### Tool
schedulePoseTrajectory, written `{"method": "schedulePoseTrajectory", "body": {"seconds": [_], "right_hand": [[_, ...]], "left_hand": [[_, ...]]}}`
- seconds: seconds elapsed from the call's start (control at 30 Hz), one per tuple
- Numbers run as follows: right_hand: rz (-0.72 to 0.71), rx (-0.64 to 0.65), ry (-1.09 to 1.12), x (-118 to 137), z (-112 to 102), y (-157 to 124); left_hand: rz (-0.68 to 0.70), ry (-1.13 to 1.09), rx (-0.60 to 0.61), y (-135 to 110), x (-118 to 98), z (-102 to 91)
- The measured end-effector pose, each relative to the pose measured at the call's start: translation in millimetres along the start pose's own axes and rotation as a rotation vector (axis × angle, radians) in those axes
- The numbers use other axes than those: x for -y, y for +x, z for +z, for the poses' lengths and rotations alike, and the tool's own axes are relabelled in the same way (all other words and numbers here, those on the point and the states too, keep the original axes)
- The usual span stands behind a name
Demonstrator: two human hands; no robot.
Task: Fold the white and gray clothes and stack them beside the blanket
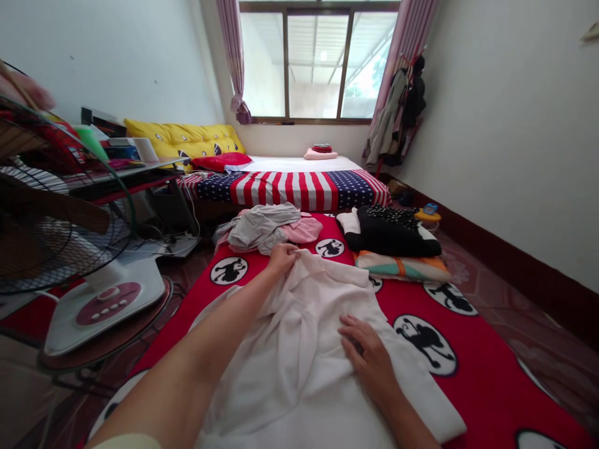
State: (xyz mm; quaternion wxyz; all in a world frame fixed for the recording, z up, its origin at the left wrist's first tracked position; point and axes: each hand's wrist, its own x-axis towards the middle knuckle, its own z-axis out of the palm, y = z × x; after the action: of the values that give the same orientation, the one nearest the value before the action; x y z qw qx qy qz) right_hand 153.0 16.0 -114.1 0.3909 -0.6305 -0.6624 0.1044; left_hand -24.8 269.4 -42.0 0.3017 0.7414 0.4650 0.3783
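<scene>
A pair of white trousers, as it appears, lies spread over a red blanket with black cat figures in white circles. Its waistband points away from me, and creases run down the middle. At the left end of that waistband, my left hand pinches the cloth. My right hand rests on the right side of the fabric, its fingers spread and holding nothing. Just beyond my left hand is a loose heap of grey and pink clothes.
Folded black and white clothes sit on a striped folded cloth at the right. A fan stands on a round stool at the left, near a cluttered desk. Behind is a bed with a flag-patterned cover.
</scene>
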Motion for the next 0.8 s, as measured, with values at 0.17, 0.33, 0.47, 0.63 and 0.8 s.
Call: {"method": "schedulePoseTrajectory", "body": {"seconds": [0.17,0.33,0.47,0.63,0.8], "right_hand": [[-0.012,-0.014,0.024,-1.3,0.3,0.1],[-0.021,-0.015,0.038,-2.7,-0.5,-0.8],[-0.04,-0.01,0.057,-4.1,-0.2,-0.5],[-0.045,-0.001,0.047,-7.2,-0.4,0.1],[0.023,0.003,0.009,11.8,-5.6,-0.3]], "left_hand": [[0.016,-0.231,-0.202,0.6,-24.0,-46.3],[0.201,-0.387,-0.12,-75.9,-73.4,-71.1],[0.404,-0.216,0.559,-182.7,-91.8,-70.8],[0.333,0.003,0.896,-251.0,-64.9,-75.1],[0.108,0.208,0.541,-245.0,-35.8,-94.0]]}}
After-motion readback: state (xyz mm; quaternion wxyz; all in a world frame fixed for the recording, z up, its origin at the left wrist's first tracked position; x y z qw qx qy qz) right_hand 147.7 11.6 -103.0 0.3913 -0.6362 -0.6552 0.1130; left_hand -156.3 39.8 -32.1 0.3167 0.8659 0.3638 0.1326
